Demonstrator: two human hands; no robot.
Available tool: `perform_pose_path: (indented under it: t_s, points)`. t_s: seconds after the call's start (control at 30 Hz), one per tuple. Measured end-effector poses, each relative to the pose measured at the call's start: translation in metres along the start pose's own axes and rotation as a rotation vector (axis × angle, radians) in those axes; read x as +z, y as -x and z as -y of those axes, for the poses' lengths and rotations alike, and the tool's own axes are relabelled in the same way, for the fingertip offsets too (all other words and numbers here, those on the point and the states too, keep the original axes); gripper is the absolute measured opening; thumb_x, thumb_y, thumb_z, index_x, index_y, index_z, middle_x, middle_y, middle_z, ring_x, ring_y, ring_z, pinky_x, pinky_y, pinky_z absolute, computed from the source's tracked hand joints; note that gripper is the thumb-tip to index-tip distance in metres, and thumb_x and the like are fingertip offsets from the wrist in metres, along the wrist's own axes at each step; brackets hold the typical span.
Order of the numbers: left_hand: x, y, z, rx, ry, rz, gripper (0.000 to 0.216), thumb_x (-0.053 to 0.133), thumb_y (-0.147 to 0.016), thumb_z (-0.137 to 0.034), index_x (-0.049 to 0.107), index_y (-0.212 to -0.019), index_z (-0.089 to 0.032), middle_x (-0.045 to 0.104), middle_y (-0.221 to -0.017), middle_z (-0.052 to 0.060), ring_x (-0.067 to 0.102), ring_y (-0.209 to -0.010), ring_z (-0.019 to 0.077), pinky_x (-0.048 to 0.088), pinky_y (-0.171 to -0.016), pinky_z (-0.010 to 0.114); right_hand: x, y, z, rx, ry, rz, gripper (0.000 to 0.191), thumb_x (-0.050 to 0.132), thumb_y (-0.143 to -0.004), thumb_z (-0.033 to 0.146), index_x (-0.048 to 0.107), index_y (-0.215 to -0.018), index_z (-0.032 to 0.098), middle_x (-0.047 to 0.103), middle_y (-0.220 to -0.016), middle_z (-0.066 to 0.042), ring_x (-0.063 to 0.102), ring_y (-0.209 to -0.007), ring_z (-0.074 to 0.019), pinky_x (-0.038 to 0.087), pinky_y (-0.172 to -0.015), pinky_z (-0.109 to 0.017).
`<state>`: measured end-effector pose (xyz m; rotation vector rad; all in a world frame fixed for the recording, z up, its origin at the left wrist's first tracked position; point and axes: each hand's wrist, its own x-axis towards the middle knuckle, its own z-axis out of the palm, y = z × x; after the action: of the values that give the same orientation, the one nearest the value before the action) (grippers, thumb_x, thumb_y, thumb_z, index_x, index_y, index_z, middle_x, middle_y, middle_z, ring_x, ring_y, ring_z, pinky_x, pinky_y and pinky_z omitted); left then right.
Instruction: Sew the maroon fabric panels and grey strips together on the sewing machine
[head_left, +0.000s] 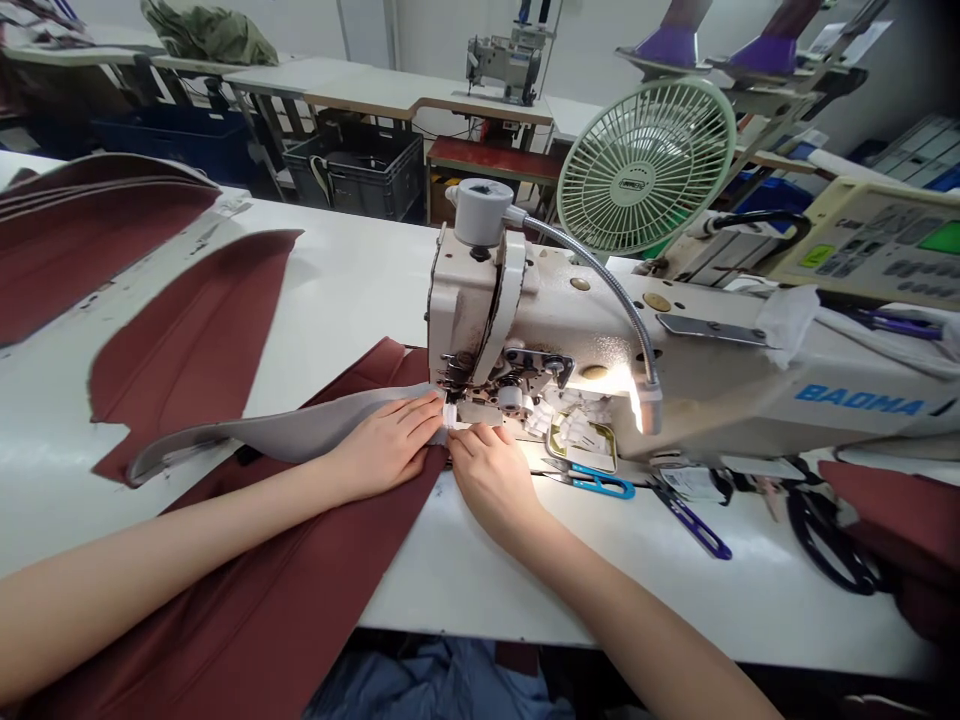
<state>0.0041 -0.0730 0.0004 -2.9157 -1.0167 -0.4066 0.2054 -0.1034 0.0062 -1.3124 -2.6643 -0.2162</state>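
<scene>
Head view: left hand (382, 447) fingers together, pressing grey fabric strip (262, 430) on maroon fabric panel (247, 590) just in front of sewing machine (540, 340) presser foot (455, 408); right hand (491, 480) fingers narrow, pinching white fabric edge (452, 415) beside it.

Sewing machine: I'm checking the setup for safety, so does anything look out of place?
The white cloth bunched over the arm of the sewing machine looks odd: it sits loose on the casing and doesn't appear to be part of the machine.
</scene>
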Motion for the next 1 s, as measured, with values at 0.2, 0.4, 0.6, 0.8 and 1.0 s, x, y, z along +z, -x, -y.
perform_pose_path:
  t_s: [0.2,0.4,0.6,0.8,1.0]
  points:
    - [0.005,-0.013,0.022,0.038,0.007,-0.013,0.035,0.047,-0.089,-0.017,0.054,-0.123,-0.011,0.057,-0.133,0.015,0.049,-0.128,0.0268,0.041,-0.106,0.041,0.007,-0.003,-0.005,0.046,0.039,-0.056,0.023,0.048,-0.095,0.012,0.066,-0.111,0.013,0.068,-0.104,-0.009,0.053,-0.089,-0.0208,0.036,-0.074,-0.035]
    - [0.004,-0.028,0.051,0.157,0.031,0.017,0.030,0.052,-0.086,-0.019,0.057,-0.115,-0.014,0.061,-0.122,0.013,0.055,-0.118,0.0245,0.041,-0.103,0.037,0.004,-0.009,-0.005,0.114,0.038,-0.028,0.032,0.049,-0.094,0.016,0.060,-0.124,0.014,0.065,-0.113,-0.011,0.052,-0.096,-0.0229,0.038,-0.080,-0.037]
    - [0.003,-0.034,0.063,0.212,0.033,-0.001,0.031,0.052,-0.086,-0.019,0.058,-0.117,-0.013,0.063,-0.118,0.015,0.056,-0.117,0.0252,0.042,-0.104,0.038,0.002,-0.012,-0.001,0.166,0.019,0.018,0.038,0.048,-0.093,0.018,0.057,-0.130,0.013,0.063,-0.111,-0.012,0.052,-0.099,-0.0247,0.040,-0.083,-0.038]
    - [0.002,-0.033,0.059,0.178,0.037,-0.028,0.033,0.051,-0.087,-0.020,0.059,-0.118,-0.012,0.061,-0.126,0.016,0.054,-0.122,0.0257,0.042,-0.105,0.040,0.003,-0.012,-0.002,0.170,0.002,-0.031,0.038,0.048,-0.094,0.020,0.056,-0.131,0.013,0.062,-0.112,-0.012,0.052,-0.099,-0.0248,0.041,-0.083,-0.037]
    - [0.001,-0.030,0.055,0.169,0.071,-0.032,0.033,0.052,-0.086,-0.018,0.059,-0.119,-0.015,0.061,-0.128,0.013,0.051,-0.128,0.0236,0.041,-0.107,0.037,0.003,-0.010,-0.001,0.156,-0.029,-0.041,0.037,0.048,-0.094,0.018,0.058,-0.128,0.013,0.063,-0.111,-0.012,0.053,-0.098,-0.0251,0.042,-0.083,-0.037]
